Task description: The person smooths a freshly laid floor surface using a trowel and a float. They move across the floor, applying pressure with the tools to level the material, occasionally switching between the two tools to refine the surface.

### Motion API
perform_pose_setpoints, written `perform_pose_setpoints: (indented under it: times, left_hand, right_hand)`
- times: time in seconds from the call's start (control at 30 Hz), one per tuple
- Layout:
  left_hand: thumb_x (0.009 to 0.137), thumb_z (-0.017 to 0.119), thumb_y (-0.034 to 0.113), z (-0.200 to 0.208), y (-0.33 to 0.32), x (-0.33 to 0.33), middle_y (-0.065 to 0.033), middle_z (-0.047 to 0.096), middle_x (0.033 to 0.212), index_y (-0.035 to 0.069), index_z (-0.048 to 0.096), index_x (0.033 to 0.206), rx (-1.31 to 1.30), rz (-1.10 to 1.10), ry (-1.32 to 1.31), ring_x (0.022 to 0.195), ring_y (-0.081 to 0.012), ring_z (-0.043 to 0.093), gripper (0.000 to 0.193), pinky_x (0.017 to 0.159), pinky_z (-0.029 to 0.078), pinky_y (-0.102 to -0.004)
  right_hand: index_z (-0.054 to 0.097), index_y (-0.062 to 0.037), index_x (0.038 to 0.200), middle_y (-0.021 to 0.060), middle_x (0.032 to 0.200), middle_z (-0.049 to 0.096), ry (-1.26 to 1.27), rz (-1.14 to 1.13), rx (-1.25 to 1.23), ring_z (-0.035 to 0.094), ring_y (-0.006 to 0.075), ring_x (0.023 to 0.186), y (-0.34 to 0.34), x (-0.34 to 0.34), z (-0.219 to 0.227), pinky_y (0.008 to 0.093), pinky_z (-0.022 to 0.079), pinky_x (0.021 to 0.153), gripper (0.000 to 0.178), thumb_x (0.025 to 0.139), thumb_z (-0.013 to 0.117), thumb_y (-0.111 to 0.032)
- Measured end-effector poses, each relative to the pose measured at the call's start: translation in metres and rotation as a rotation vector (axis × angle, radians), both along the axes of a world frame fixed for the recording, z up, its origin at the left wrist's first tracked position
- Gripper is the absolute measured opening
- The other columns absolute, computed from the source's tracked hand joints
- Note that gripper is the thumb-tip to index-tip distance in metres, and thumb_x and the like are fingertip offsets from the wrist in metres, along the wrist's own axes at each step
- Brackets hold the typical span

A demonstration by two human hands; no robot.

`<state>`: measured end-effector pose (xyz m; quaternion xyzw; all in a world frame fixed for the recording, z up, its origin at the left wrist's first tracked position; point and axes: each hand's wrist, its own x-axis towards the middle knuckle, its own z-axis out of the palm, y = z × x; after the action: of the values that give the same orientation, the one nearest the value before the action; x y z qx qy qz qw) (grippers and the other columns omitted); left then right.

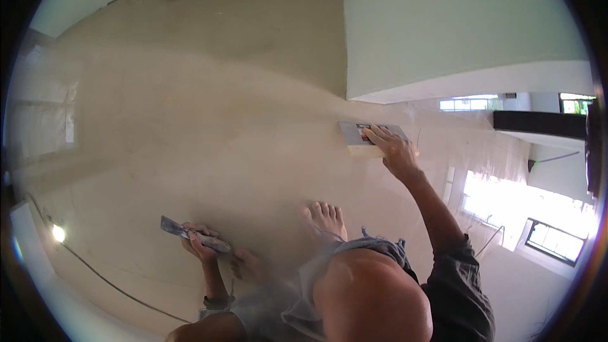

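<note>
My left hand (201, 245), low and left of the middle, is closed round a putty knife (174, 225). Its narrow grey blade points up and to the left; the stained handle comes out below my fingers. Farther out on the right, my right hand (398, 151) grips a rectangular block (353, 133) with a grey top, a thick pale yellow edge and a dark and red label. My fingers lie over its top, and the thumb is hidden. The block is at the smooth beige floor (209, 107), near the corner of a wall; whether it touches the floor I cannot tell.
A pale green wall (462, 19) rises at the far right. My bare foot (326, 218) and bent knee (370, 291) are at the lower middle. A lit bulb (58, 233) on a dark cable (120, 288) is at the left. Bright windows (525, 206) show at the right.
</note>
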<state>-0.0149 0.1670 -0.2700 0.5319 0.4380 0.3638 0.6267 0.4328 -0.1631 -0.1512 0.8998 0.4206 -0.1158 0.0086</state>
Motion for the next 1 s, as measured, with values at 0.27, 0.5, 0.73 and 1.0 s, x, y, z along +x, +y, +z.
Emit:
perform_pose_setpoints:
  times: [0.27, 0.5, 0.73, 1.0]
  left_hand:
    - [0.103, 0.051, 0.037, 0.011, 0.000, 0.006, -0.0103, 0.057, 0.078, -0.003, 0.054, 0.106, -0.025, -0.045, 0.016, 0.059, -0.0189, 0.060, 0.040, 0.053, 0.055, -0.0341]
    - [0.103, 0.056, 0.044, 0.001, 0.000, -0.010, -0.0107, 0.056, 0.083, 0.000, 0.049, 0.111, -0.080, -0.127, 0.000, 0.069, -0.0190, 0.060, 0.046, 0.057, 0.060, -0.0382]
    - [0.104, 0.054, 0.044, 0.011, -0.007, 0.016, -0.0103, 0.057, 0.080, -0.002, 0.053, 0.103, -0.033, -0.045, -0.044, 0.065, -0.0192, 0.062, 0.046, 0.056, 0.057, -0.0366]
    - [0.104, 0.055, 0.041, 0.012, -0.005, 0.010, -0.0100, 0.055, 0.081, -0.002, 0.052, 0.104, -0.008, -0.110, -0.041, 0.067, -0.0168, 0.059, 0.043, 0.056, 0.057, -0.0357]
  right_hand:
    - [0.059, -0.0246, 0.150, 0.0077, 0.155, 0.059, 0.023, 0.192, 0.147, 0.059, 0.0300, 0.140, -0.015, -0.049, -0.055, 0.0485, 0.053, 0.106, 0.058, 0.096, 0.055, -0.002]
    - [0.056, -0.0108, 0.148, 0.0204, 0.156, 0.053, -0.144, 0.305, 0.015, 0.054, 0.0404, 0.143, 0.207, -0.104, -0.032, 0.0531, 0.053, 0.109, 0.050, 0.098, 0.060, -0.015]
    - [0.047, -0.0098, 0.158, 0.0241, 0.156, 0.052, -0.151, 0.523, -0.042, 0.060, 0.0414, 0.134, 0.185, -0.163, -0.045, 0.0538, 0.057, 0.103, 0.060, 0.099, 0.058, -0.011]
    - [0.047, -0.0077, 0.156, 0.0224, 0.147, 0.057, -0.217, 0.406, 0.048, 0.068, 0.0370, 0.117, 0.247, -0.166, -0.046, 0.0486, 0.062, 0.090, 0.061, 0.097, 0.062, -0.011]
